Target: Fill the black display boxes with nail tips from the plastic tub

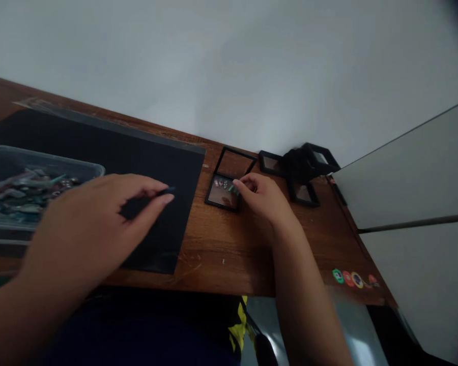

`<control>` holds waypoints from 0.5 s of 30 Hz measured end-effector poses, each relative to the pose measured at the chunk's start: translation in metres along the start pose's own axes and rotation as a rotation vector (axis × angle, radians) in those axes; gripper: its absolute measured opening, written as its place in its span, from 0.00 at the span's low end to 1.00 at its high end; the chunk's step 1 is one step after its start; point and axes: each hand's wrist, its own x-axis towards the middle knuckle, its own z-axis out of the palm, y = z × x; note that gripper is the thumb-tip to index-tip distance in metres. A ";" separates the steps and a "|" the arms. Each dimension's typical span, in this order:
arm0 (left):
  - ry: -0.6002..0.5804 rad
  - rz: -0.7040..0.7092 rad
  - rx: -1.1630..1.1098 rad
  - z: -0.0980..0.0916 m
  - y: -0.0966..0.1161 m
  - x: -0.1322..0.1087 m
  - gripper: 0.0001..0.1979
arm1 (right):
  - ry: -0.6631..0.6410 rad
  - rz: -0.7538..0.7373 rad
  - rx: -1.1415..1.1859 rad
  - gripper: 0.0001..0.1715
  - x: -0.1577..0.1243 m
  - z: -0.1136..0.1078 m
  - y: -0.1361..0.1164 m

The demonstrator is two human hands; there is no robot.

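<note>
My left hand hovers over a black mat, thumb and fingers pinched on a thin dark tool with a teal tip. My right hand rests on the wooden table at an open black-framed display case. Its fingertips pinch a small green piece over the case's lower half, where a few small stones lie.
A clear plastic tray of several mixed small pieces stands at the left on the mat. More black frames are piled against the white wall at the back right. Round stickers mark the table's front right edge.
</note>
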 end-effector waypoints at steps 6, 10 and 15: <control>-0.191 0.077 0.007 0.040 0.041 0.034 0.06 | -0.001 -0.091 0.142 0.18 0.003 0.007 0.005; -0.117 0.146 -0.152 0.070 0.042 0.046 0.05 | -0.039 -0.176 0.336 0.20 0.003 0.008 0.008; 0.086 0.333 -0.202 0.093 0.032 0.050 0.03 | -0.098 -0.209 0.496 0.18 0.000 0.005 0.005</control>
